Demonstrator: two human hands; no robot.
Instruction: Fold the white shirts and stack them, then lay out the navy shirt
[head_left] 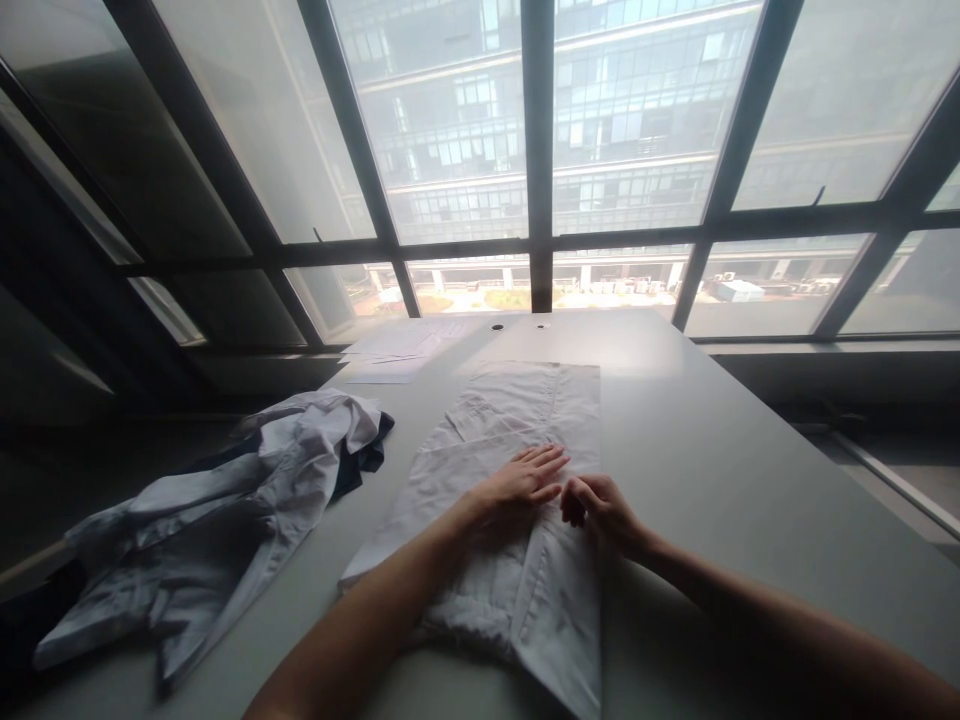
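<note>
A white garment [517, 420] lies spread lengthwise down the middle of a grey table [697, 440]. My left hand [517, 482] rests flat on it with fingers stretched out and together, pressing the cloth. Right beside it, my right hand [600, 508] has its fingers curled in a pinch on a fold of the same white garment. The near end of the garment bunches up under my forearms.
A crumpled heap of white and dark clothes [225, 510] lies at the table's left edge. Sheets of paper [405, 350] sit at the far left of the table. Large windows [540, 150] stand behind the table's far end.
</note>
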